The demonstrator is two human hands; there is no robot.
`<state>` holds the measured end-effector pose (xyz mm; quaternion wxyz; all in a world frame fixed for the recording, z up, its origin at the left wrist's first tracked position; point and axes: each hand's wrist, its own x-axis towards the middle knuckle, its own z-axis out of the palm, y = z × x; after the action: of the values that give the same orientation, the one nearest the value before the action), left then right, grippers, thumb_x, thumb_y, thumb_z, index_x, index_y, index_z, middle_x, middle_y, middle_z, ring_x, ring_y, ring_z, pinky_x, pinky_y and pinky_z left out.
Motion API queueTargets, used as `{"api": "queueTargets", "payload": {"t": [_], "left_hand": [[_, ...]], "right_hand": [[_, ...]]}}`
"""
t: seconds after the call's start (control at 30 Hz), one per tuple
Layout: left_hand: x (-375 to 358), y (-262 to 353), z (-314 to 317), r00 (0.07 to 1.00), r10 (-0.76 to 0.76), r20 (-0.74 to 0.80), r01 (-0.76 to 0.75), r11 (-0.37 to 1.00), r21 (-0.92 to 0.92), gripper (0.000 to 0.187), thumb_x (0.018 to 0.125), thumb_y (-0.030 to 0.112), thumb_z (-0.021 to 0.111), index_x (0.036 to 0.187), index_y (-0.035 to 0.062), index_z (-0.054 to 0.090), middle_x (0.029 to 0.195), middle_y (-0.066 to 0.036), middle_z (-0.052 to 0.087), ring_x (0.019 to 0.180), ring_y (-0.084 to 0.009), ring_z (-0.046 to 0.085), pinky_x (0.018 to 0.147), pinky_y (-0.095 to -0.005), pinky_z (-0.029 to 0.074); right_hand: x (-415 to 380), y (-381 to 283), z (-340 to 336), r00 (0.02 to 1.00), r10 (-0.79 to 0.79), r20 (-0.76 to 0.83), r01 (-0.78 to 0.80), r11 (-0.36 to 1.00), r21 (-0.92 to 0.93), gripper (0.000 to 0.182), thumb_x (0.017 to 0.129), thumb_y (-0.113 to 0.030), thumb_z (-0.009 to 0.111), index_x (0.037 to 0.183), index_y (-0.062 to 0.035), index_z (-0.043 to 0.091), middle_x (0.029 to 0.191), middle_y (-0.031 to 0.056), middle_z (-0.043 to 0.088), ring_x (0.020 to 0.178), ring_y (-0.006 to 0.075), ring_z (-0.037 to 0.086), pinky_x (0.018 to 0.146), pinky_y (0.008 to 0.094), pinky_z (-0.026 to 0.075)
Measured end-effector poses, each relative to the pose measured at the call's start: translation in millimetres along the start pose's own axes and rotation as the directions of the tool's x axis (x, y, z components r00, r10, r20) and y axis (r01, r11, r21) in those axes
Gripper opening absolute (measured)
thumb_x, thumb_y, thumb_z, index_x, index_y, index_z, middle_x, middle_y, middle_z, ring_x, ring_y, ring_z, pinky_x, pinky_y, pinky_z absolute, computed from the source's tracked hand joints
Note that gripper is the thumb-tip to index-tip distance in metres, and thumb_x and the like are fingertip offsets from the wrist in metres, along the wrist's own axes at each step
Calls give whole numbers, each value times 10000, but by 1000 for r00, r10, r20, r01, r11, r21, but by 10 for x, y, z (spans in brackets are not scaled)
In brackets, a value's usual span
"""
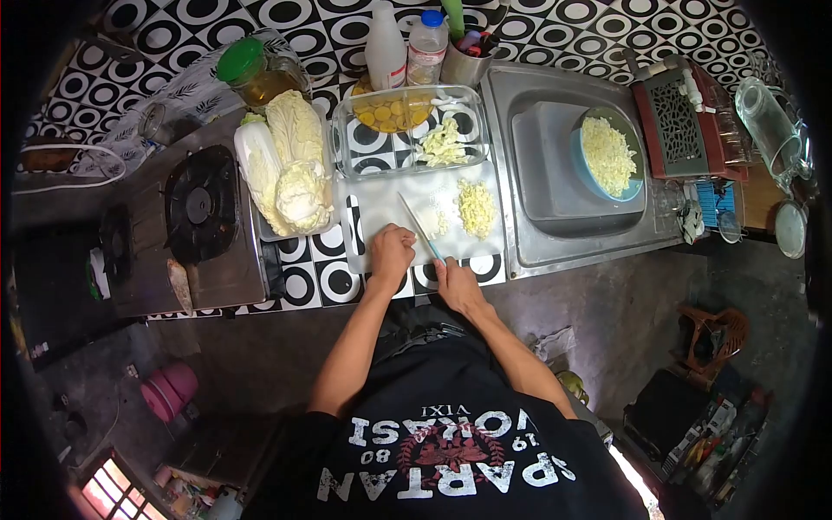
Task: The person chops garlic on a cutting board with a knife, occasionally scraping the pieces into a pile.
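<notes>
My right hand (459, 284) grips a knife (419, 222) by its light blue handle, the blade slanting up and left over a translucent cutting board (368, 195). On the board's left front part rests my left hand (393, 251), its fingers curled in; whatever they hold, if anything, is hidden. Small pale chopped pieces (433, 223) lie beside the blade. Right of them sits a heap of finely chopped cabbage (477, 210). Behind the board, a glass baking dish (341, 143) contains larger cabbage pieces (443, 143).
Left of the board, a tray (276, 235) holds napa cabbage (299, 173) beside a gas stove (201, 204). A steel sink (555, 247) on the right contains a blue bowl (582, 173) of shredded cabbage (608, 158). Bottles (427, 52) and a green-lidded jar (260, 80) stand at the back.
</notes>
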<state>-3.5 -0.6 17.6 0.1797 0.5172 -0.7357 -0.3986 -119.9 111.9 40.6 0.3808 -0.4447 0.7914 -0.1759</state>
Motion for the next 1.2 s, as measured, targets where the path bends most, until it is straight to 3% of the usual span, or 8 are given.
{"api": "queueTargets", "payload": {"t": [0.33, 0.77, 0.87, 0.93, 1.2], "left_hand": [[10, -27, 16, 1000, -6, -1, 6, 1000, -7, 94, 694, -6, 603, 744, 22, 677, 767, -133, 618, 709, -302, 612, 654, -369, 481], [-12, 30, -21, 999, 20, -42, -21, 1000, -20, 96, 693, -28, 605, 753, 20, 663, 740, -135, 595, 678, -305, 591, 628, -383, 464], [-2, -20, 4, 998, 37, -52, -39, 999, -34, 88, 691, -16, 611, 740, 29, 669, 723, -140, 591, 683, -308, 594, 626, -385, 464], [-3, -49, 7, 999, 27, -17, -26, 999, 26, 99, 723, 41, 632, 799, 44, 694, 799, -142, 623, 716, -299, 609, 664, -374, 479], [13, -97, -11, 999, 50, -9, -50, 998, 26, 90, 698, 71, 655, 772, 68, 706, 740, -129, 628, 689, -289, 616, 642, -355, 486]], "right_hand": [[141, -136, 59, 999, 49, 15, -48, 996, -75, 425, 947, -354, 363, 895, 42, 506, 736, 318, 586, 735, 503, 570, 684, 570, 443], [-12, -28, -5, 999, 37, 36, -36, 999, -33, 427, 958, -346, 351, 902, 51, 499, 737, 342, 571, 748, 525, 550, 689, 571, 433], [-34, -6, 50, 999, 22, 42, -20, 999, -27, 424, 961, -343, 351, 896, 49, 499, 714, 323, 572, 712, 520, 542, 667, 570, 424], [-6, -6, 81, 999, 27, 41, -26, 999, -33, 425, 961, -343, 349, 898, 50, 497, 717, 326, 572, 716, 522, 542, 669, 568, 428], [69, -147, 54, 999, 50, 18, -48, 997, -67, 414, 950, -338, 362, 879, 45, 504, 739, 323, 584, 742, 513, 563, 691, 567, 439]]}}
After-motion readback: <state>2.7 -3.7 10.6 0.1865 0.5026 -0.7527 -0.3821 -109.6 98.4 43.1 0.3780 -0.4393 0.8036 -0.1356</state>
